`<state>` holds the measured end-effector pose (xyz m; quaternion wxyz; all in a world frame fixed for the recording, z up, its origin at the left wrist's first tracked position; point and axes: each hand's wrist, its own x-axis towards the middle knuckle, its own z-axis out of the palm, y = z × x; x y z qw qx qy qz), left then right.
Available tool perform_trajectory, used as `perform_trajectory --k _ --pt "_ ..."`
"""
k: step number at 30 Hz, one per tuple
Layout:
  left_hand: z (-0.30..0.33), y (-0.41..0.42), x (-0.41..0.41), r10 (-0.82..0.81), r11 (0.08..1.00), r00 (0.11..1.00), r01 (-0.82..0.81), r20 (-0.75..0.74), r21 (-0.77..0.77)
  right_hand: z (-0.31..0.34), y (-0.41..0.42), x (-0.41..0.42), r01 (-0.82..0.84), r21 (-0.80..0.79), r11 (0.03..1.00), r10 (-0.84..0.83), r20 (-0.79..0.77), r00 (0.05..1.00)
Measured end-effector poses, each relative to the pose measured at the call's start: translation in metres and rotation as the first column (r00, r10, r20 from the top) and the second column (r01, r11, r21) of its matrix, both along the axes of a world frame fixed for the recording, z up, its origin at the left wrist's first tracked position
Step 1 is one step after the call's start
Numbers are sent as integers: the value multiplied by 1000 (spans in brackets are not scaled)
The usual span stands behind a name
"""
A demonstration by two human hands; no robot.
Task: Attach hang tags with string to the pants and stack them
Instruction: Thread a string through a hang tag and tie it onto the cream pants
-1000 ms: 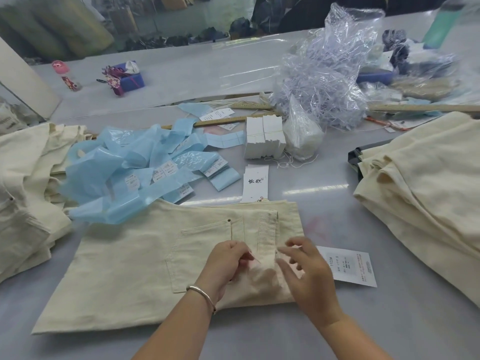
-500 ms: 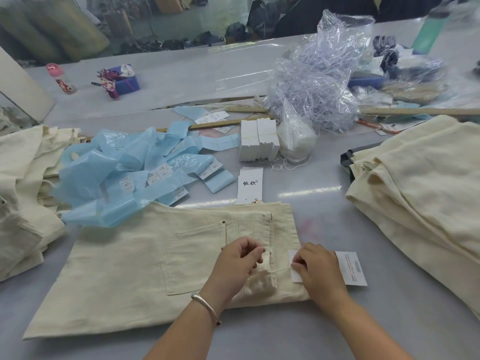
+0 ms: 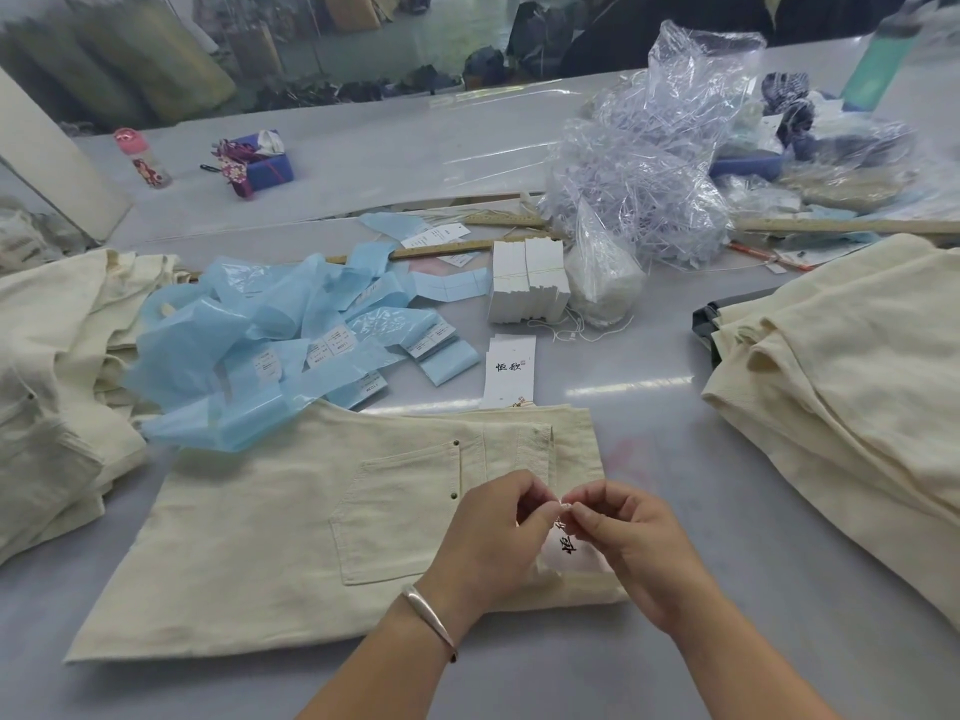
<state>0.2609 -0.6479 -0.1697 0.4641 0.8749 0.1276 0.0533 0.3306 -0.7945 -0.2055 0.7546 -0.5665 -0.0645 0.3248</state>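
Grey table point(image 3: 649, 683) carries cream pants point(image 3: 291, 543) laid flat at centre, waistband to the right. Further pants stacked right point(image 3: 852, 366) and heaped left point(image 3: 47, 387). Above the waistband, left hand point(image 3: 488, 537) and right hand point(image 3: 631, 543) meet, fingers pinching the string ends together; white hang tag point(image 3: 566, 550) dangles between them.
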Motion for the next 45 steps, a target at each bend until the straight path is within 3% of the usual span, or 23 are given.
perform_trajectory --k 7,16,23,27,30,35,38,41,43,45 --pt "3 1 0 -8 1000 1000 8 -20 2 6 1 -3 -13 -30 999 15 46 999" --pt "-1 6 1 -66 986 998 62 20 156 17 9 -10 110 -237 965 -17 364 931" --pt "-9 12 3 -72 981 997 78 40 -179 25 7 -9 20 -152 988 35 345 938" --pt "-3 18 1 -145 858 989 139 26 -495 30 5 -7 -78 -53 996 91 324 942" --pt "4 22 2 -211 824 977 173 -9 -539 33 3 -3 -134 -57 989 146 334 931" --pt "0 29 13 -219 845 974 162 -52 -509 30 3 0 -127 -74 989 144 330 933" --pt "-7 35 15 -202 895 976 150 -82 -420 27 7 2 -115 -210 971 189 378 906" --pt "-15 49 10 -35 994 992 22 -119 -108 24 26 9 52 -553 831 321 554 768" --pt "-16 70 -1 77 994 993 -83 -87 -67 25 48 7 177 -612 771 318 611 725" --pt "-14 102 -19 176 983 982 -179 -71 -35 26 78 -1 176 -609 773 343 635 692"
